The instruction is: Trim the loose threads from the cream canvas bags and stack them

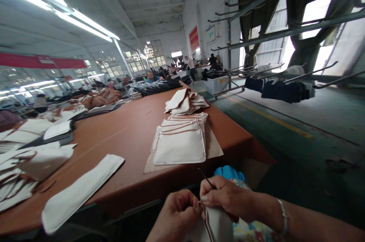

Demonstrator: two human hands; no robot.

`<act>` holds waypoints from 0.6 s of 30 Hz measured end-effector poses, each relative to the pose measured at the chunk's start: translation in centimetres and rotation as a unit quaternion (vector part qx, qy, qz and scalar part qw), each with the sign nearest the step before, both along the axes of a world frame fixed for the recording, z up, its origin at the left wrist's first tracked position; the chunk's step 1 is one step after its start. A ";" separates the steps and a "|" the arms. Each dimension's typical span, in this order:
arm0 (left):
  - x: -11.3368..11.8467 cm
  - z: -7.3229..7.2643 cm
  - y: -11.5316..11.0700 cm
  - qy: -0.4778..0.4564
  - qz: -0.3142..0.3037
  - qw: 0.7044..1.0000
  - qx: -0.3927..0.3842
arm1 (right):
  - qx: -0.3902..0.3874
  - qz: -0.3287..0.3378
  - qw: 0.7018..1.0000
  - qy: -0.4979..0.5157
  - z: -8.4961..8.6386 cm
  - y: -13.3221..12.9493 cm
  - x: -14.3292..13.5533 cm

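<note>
Low in the head view, my left hand (180, 211) pinches the edge of a white fabric piece (219, 223) with brown trim. Close on its right, my right hand (225, 193) grips the same piece near the trim, and a thin dark strip or tool (207, 178) sticks up from between its fingers. The fingertips of both hands nearly touch. Beyond them, a stack of white pieces with brown edging (181, 145) lies on the brown table (125, 124), with a looser pile of similar pieces (185, 101) behind it.
A long white piece (82, 192) overhangs the table's front edge. White and brown pieces (42, 158) are heaped at the left. Dark folded items (156, 86) lie at the far end. A metal rack (285, 33) with dark bundles stands right. People work in the background.
</note>
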State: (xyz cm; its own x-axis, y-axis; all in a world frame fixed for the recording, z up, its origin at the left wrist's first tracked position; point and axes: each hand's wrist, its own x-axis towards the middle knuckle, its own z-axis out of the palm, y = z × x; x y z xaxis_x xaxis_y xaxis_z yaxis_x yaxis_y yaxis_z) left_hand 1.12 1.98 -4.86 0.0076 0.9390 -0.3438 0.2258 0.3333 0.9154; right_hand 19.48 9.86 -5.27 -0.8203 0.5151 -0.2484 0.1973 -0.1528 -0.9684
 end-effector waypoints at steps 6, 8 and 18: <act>0.2 0.8 -0.1 0.086 -0.006 0.996 0.029 | 0.171 -0.010 0.985 0.035 1.1 0.3 -0.1; 0.4 1.1 -0.1 0.122 -0.016 0.992 0.036 | 0.199 -0.005 0.980 0.009 1.6 0.2 -0.1; -0.2 0.8 -1.0 0.113 -0.039 0.990 0.080 | 0.533 -0.027 0.838 0.115 -0.1 -0.7 0.8</act>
